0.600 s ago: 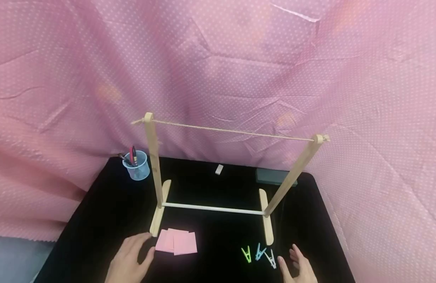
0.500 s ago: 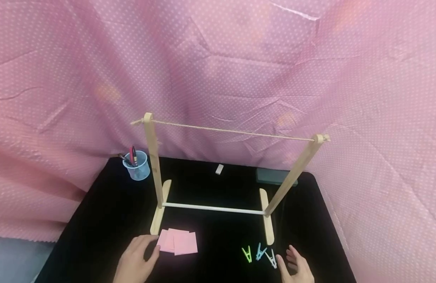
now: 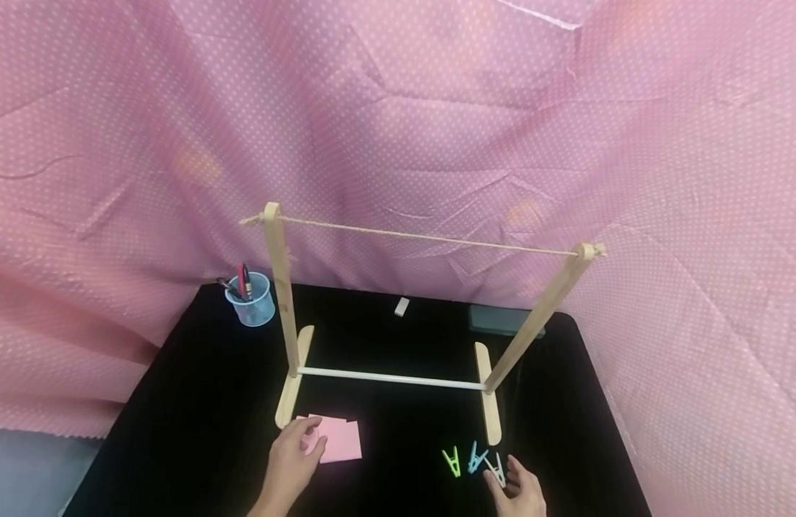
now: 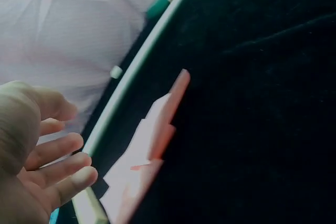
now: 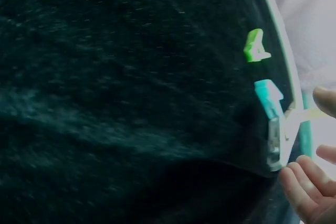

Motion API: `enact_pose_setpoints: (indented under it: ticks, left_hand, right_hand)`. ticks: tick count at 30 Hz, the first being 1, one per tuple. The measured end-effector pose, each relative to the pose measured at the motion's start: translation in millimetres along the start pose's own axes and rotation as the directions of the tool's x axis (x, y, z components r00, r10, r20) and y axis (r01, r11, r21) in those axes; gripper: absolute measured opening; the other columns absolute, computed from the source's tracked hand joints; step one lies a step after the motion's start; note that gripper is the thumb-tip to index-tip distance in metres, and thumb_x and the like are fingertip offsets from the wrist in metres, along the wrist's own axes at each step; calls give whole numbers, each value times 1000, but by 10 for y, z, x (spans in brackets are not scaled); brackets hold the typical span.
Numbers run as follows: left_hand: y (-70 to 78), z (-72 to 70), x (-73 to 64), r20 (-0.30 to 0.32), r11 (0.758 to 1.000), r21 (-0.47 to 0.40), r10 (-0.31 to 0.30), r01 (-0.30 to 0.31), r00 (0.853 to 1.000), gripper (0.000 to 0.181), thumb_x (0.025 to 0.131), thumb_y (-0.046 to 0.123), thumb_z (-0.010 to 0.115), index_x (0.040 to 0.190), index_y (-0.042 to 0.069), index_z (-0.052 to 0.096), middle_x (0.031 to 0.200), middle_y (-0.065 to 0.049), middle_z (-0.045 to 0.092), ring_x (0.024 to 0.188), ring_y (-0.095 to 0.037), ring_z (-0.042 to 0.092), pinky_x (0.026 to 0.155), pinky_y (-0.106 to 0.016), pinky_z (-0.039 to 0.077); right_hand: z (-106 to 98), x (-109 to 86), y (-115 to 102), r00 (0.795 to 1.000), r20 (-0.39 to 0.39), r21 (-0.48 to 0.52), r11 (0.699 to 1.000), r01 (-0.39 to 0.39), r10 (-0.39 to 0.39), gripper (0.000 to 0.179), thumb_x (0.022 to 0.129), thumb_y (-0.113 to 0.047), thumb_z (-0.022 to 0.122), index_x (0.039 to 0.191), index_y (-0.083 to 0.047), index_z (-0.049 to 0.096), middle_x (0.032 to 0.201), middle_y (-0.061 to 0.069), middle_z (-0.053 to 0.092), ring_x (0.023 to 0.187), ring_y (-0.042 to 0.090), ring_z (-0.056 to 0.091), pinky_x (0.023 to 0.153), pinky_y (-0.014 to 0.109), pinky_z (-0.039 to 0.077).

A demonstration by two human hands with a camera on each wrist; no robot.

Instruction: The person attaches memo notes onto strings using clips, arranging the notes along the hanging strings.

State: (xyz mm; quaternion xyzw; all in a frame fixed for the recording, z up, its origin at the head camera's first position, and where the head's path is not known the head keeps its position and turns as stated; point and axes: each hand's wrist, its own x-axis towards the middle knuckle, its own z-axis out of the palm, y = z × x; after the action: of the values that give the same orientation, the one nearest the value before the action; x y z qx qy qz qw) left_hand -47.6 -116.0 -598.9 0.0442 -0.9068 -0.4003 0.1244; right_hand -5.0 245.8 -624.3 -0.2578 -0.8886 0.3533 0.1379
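Observation:
My left hand (image 3: 288, 463) hovers over the left part of several overlapping pink paper squares (image 3: 343, 441), its thumb and fingers apart. In the left wrist view a gap separates the loosely bent fingers from the pink squares, and nothing is held. My right hand (image 3: 519, 494) is at the white clothespin (image 3: 499, 470), thumb on one side and fingers on the other. The right wrist view has the fingers beside that clothespin (image 5: 274, 145), spread and not pinching it; whether a fingertip touches it is unclear. A blue clothespin (image 3: 476, 458) and a green clothespin (image 3: 452, 462) lie to its left.
Behind the hands stands a wooden frame with two posts (image 3: 281, 294), a white rod (image 3: 391, 378) low down and a string (image 3: 424, 237) across the top. Further back on the black table are a blue pen cup (image 3: 254, 310), a white block (image 3: 401, 307) and a grey-green case (image 3: 498, 319).
My left hand has moved right, from beside the pink squares to above them. My right hand has moved left, up to the white clothespin. The papers and clothespins look unmoved.

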Motion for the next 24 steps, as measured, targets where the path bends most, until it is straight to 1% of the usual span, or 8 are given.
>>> enact_pose_setpoints:
  ticks: [3,6,8,12,15,18,21,24]
  left_hand:
    - [-51,112,15,-22,1000,-7,24,-24,999,31,75,2,83,105,3,73,94,-8,70,81,-23,63,67,-30,52]
    - [-104,225,23,-15,1000,-24,13,-14,1000,33,74,2,84,105,2,73,95,-9,70,83,-24,63,68,-30,53]
    - [-137,289,24,1,1000,-26,-4,4,1000,35,74,2,85,106,1,72,96,-10,69,84,-25,62,69,-31,54]
    - [-228,410,20,-1,1000,1,2,-2,1000,39,72,4,87,108,-1,72,97,-12,69,88,-26,61,75,-38,54]
    - [-256,460,22,7,999,32,14,-14,1000,43,71,6,88,110,-2,71,103,-14,71,95,-30,61,84,-46,53]
    - [-239,467,27,34,998,57,2,-4,999,48,71,7,89,114,-2,71,108,-16,71,101,-33,61,90,-50,52]
    - [-232,473,21,27,997,80,11,-14,1000,52,68,7,90,115,-3,70,108,-17,70,101,-33,60,90,-50,51]
    - [-245,495,-1,-8,995,94,34,-33,999,55,64,5,92,114,-3,71,106,-16,69,99,-33,59,88,-49,51]
  right_hand:
    - [55,-6,51,1000,5,1,1000,18,-18,55,73,-16,89,117,8,67,105,25,66,87,35,70,68,35,60]
    - [92,-10,90,1000,3,-13,1000,19,-19,55,70,-16,90,115,8,68,101,24,66,84,33,70,66,33,60]
    - [110,-11,108,1000,-1,-30,999,18,-18,54,69,-15,90,114,7,69,100,23,65,83,32,69,66,33,59]
    - [155,0,153,998,-42,-35,999,37,-39,53,67,-13,91,112,6,70,98,22,66,81,31,70,64,29,58]
    - [194,11,188,997,-61,-38,998,49,-52,52,65,-12,92,110,5,71,96,21,66,79,30,70,62,24,56]
    - [224,19,214,997,-63,-42,998,43,-46,52,65,-11,92,111,3,72,96,20,66,78,29,69,62,21,54]
    - [247,22,231,997,-66,-44,998,40,-43,52,65,-11,92,111,3,72,95,19,66,76,27,68,61,20,52]
    - [270,17,242,996,-82,-41,998,43,-46,52,65,-12,93,110,3,72,94,18,66,74,25,67,60,20,51]
